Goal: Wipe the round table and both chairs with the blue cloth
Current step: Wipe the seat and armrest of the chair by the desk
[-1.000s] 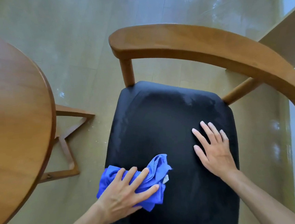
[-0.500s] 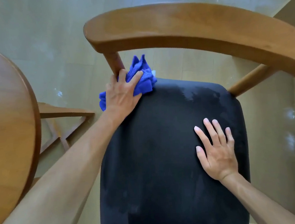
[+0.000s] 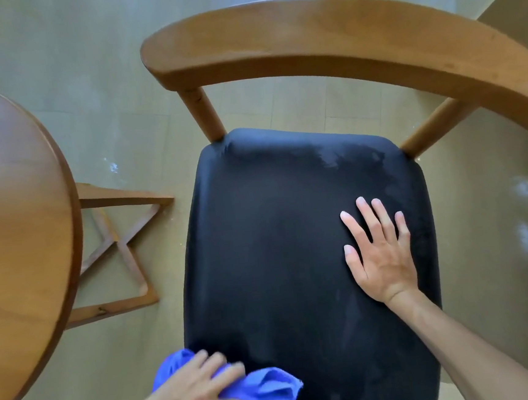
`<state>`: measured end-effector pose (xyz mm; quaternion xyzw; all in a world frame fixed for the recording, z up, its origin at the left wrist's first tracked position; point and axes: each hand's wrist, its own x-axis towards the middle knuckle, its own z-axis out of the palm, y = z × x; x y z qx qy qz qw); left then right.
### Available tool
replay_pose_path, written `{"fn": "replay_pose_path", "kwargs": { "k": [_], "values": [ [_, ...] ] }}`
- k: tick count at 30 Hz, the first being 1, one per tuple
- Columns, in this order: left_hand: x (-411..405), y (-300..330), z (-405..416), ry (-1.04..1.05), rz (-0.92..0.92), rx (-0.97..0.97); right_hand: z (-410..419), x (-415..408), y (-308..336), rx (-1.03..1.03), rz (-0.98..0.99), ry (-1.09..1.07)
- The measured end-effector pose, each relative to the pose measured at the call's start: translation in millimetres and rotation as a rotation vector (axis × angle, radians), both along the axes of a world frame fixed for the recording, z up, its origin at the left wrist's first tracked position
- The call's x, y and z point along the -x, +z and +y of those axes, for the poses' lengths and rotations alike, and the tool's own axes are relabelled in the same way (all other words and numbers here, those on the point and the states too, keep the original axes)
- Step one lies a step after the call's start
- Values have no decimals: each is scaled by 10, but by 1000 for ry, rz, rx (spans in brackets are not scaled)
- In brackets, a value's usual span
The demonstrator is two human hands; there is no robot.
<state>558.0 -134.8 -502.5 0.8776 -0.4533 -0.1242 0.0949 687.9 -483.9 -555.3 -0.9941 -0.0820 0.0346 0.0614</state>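
Beige flooring [image 3: 118, 85] is seen beneath the chair [image 3: 276, 246]; the blue cloth [image 3: 260, 391] is pressed at its near-left corner by the left hand [image 3: 193, 397], fingers spread, while the right hand [image 3: 379, 253] is laid flat, fingers straight, near its right edge.

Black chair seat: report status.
Left hand presses crumpled blue cloth on black padded chair seat, near-left corner. Right hand flat on seat. Nothing in the way.
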Motion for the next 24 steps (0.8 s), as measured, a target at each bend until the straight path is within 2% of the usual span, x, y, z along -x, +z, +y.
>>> {"fn": "replay_pose_path", "kwargs": {
  "k": [2, 5, 7, 9, 13, 15, 18, 21, 24],
  "values": [
    [-612, -1, -54, -19, -102, 94, 2, 4, 3, 0, -3, 3],
    [-1757, -57, -253, 391, -254, 85, -5, 14, -2, -2, -4, 1],
    [-2310, -48, -367, 672, -248, 21, 1, 15, -2, -10, -5, -1],
    [-2346, -81, -508, 757, -244, -16, -5, 4, -9, -10, -11, 5],
    [-1322, -119, -784, 534, -222, 30, -15, 13, -6, -12, 6, 15],
    [-636, -76, -885, 323, -85, 65, -20, 23, 3, -12, 17, 4],
    [83, 37, -923, -38, 74, 7, -9, 9, 65, -34, 58, 3],
    [-43, 92, -931, -171, 101, -13, -75, -85, 201, -154, 123, 16],
    [-580, 67, -1133, -153, 5, -9, -195, -237, 465, -498, 167, -191]
  ]
}}
